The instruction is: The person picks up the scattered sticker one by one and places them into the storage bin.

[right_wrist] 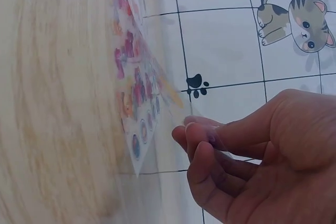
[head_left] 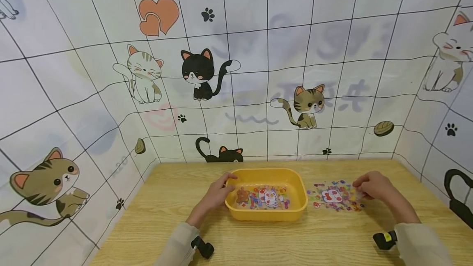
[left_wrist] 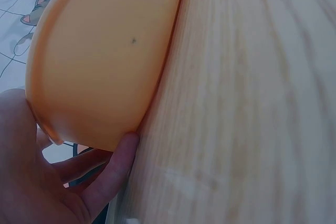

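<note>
A yellow plastic tray (head_left: pixel 265 216) stands on the table, and a colourful sticker sheet (head_left: pixel 269 197) lies inside it. My left hand (head_left: pixel 218 194) grips the tray's left end, with the thumb at the rim. In the left wrist view, fingers of the left hand (left_wrist: pixel 68 187) touch the outside of the tray wall (left_wrist: pixel 105 56). To the tray's right is another clear sticker sheet (head_left: pixel 332 196) with a white cartoon face. My right hand (head_left: pixel 377 186) pinches its right edge. In the right wrist view, the sheet (right_wrist: pixel 128 66) slants up from the table towards the pinching fingertips (right_wrist: pixel 194 129).
The wooden table (head_left: pixel 177 188) runs back to a white cloth wall (head_left: pixel 251 52) printed with grid lines and cartoon cats. Similar cloth walls close in the left and right sides. A dark wrist device (head_left: pixel 202 247) is strapped near each sleeve.
</note>
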`<state>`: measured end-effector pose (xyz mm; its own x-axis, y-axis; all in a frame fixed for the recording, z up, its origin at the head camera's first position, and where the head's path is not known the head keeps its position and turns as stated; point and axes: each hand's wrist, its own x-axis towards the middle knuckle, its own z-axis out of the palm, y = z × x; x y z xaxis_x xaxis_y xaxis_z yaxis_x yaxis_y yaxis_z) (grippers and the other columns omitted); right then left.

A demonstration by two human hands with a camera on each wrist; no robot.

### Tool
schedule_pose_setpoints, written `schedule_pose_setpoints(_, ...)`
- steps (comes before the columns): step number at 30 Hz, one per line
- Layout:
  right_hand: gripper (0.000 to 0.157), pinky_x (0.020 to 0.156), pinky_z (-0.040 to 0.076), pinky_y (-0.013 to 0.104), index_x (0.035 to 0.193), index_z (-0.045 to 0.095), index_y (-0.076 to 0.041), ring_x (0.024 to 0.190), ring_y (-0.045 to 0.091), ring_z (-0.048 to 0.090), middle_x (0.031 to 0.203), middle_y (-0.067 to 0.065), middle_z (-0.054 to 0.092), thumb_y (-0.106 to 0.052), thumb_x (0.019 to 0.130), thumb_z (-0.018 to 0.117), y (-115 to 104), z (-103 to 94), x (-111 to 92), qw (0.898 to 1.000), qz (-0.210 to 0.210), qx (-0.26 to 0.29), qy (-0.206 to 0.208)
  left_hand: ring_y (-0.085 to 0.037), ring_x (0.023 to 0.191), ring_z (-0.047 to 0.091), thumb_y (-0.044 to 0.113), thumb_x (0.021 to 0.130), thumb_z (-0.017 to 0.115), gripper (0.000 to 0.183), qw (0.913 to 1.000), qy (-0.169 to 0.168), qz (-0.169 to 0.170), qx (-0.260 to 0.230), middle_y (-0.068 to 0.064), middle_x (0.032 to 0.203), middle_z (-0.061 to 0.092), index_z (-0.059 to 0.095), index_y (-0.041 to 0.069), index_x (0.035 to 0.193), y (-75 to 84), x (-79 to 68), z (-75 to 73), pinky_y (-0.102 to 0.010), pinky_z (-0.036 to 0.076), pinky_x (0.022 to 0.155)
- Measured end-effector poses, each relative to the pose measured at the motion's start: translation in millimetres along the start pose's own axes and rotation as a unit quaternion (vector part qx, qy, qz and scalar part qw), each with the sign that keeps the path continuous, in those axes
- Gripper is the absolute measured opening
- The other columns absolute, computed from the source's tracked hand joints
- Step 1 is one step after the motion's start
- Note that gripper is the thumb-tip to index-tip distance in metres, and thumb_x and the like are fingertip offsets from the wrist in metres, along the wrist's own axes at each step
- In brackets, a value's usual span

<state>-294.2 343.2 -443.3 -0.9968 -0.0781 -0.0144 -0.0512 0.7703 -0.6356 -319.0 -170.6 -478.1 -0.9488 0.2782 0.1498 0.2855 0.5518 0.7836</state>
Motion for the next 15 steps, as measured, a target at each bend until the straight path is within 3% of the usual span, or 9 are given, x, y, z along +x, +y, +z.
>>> schedule_pose_setpoints(15, 0.032, 0.063, 0.059, 0.031, 0.121, 0.062, 0.022, 0.071, 0.016, 0.067, 0.099, 0.025, 0.073, -0.001, 0.1, 0.052, -21.2, -19.0, -11.2, 0.997, 0.009, 0.055, 0.051, -0.026, 0.107, 0.06, 0.019, 0.101, 0.055, 0.031, 1.0, 0.001, 0.001, -0.002, -0.015, 0.142, 0.062, 0.062, 0.019, 0.131, -1.0, 0.8, 0.8, -0.044, 0.052, 0.089)
